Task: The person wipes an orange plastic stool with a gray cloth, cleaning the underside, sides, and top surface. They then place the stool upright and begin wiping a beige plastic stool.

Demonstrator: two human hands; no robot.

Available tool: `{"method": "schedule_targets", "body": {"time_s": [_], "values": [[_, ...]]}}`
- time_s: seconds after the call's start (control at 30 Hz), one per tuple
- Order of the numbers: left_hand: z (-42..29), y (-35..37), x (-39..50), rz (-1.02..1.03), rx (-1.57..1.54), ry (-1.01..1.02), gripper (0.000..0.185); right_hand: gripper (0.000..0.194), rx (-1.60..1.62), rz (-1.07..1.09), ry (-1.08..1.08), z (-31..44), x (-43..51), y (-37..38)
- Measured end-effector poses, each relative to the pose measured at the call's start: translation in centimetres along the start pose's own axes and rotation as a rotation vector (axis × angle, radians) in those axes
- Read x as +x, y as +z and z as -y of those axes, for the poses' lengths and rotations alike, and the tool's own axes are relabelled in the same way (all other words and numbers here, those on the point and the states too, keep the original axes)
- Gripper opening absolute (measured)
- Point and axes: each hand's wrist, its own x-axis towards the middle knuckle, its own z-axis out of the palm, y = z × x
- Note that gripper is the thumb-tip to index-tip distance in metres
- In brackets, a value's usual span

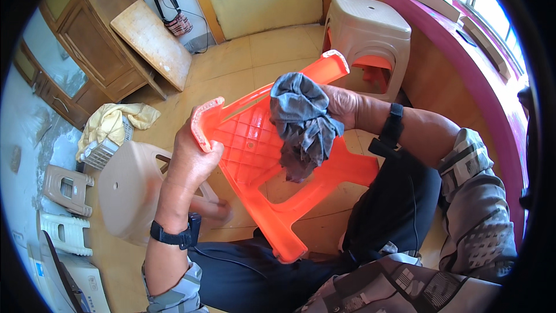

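An orange plastic stool (299,200) lies tipped over my lap, its ribbed underside facing up and its legs spread. My left hand (193,152) grips one leg near its end, whose curved rim looks pale and dirty. In my right hand (343,106) is a crumpled grey-blue cloth (299,113), held over the stool's underside near another leg. The cloth's lower part is darker and hangs in front of the stool. The fingers of my right hand are mostly hidden behind the cloth. Each wrist wears a black strap.
A beige stool (126,191) stands at left, a stack of stools (369,21) at back right. Small stools (67,189), a basket (102,154) with yellow cloth (108,121) and a carton (87,282) line the left side. A board (152,43) leans on a wooden cabinet (93,39).
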Motion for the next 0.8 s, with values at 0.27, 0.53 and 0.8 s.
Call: {"method": "schedule_targets", "body": {"time_s": [0.27,0.53,0.8], "values": [[2.0,0.9,0.0,-0.102,0.098,-0.012,0.054,0.043,-0.001,-0.235,-0.011,1.8,-5.6,-1.9],[3.9,0.6,0.1,-0.158,0.005,0.000,0.035,0.034,-0.082,-0.470,-0.097,1.2,-8.7,-6.2],[0.5,1.1,-1.1,-0.110,0.032,0.046,0.037,0.039,-0.067,-0.613,-0.066,3.3,-8.0,-7.7]]}}
